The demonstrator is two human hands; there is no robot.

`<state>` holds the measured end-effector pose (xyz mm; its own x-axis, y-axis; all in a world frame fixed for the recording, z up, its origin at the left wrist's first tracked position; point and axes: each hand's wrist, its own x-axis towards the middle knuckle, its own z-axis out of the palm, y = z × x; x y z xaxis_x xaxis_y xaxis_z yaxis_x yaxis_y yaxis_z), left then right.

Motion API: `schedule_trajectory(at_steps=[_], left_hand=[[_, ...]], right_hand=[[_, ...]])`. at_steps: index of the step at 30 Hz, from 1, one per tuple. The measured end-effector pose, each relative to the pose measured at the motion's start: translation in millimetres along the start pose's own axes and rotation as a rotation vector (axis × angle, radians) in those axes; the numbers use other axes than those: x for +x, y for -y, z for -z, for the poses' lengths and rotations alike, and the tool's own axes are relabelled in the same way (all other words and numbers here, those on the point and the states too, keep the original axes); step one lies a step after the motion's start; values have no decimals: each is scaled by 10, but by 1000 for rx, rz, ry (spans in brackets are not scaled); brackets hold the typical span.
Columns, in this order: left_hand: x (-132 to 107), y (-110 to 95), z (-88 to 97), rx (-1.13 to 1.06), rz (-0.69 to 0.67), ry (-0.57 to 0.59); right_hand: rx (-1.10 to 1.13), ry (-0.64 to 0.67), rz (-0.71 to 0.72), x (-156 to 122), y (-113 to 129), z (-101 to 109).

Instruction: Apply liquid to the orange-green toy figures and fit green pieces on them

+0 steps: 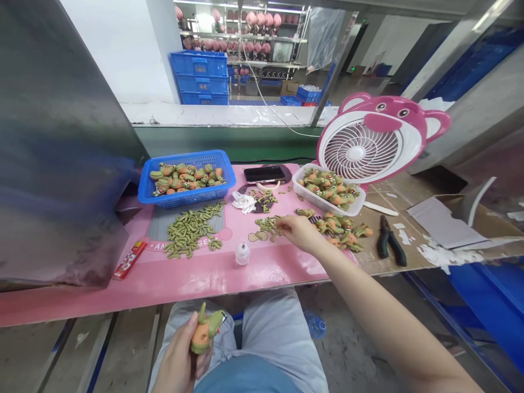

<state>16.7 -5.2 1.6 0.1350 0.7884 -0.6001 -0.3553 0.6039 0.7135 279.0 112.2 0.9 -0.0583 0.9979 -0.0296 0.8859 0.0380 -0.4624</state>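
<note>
Left hand (180,355) fingers gripping toy figure (206,329) above lap; right hand (301,232) pinching green parts (268,225) on pink mat (204,273).

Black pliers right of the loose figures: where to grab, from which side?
Take the pliers by the two black handles at the near end, coming from above with the right hand. They lie flat on the brown board, jaws pointing away, with bare board around the handles.

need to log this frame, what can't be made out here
Head view only:
- Right hand: fingertips buried in the small green parts, so any grip is hidden.
- Figure in left hand: its underside is covered by the palm.
- Phone: screen dark.
- Red packet: print too small.
</note>
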Motion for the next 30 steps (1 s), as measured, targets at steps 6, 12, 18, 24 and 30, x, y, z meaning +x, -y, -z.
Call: schedule_trajectory(at_steps=[6,12,18,24,30], left_hand=[[25,-5,-74,-25,73,112],[17,-134,-331,-58,239,287],[-18,-259,-490,63,330,368],[-18,-261,-503,76,427,368],[-18,-250,-523,61,467,354]], right_hand=[[452,-183,146,-206,-5,-95],[835,-290,367,-616,482,-67],[1191,-58,454,-858,844,-84],[1244,-11,422,-882,843,-172],[1222,-69,389,-912,863,-209]])
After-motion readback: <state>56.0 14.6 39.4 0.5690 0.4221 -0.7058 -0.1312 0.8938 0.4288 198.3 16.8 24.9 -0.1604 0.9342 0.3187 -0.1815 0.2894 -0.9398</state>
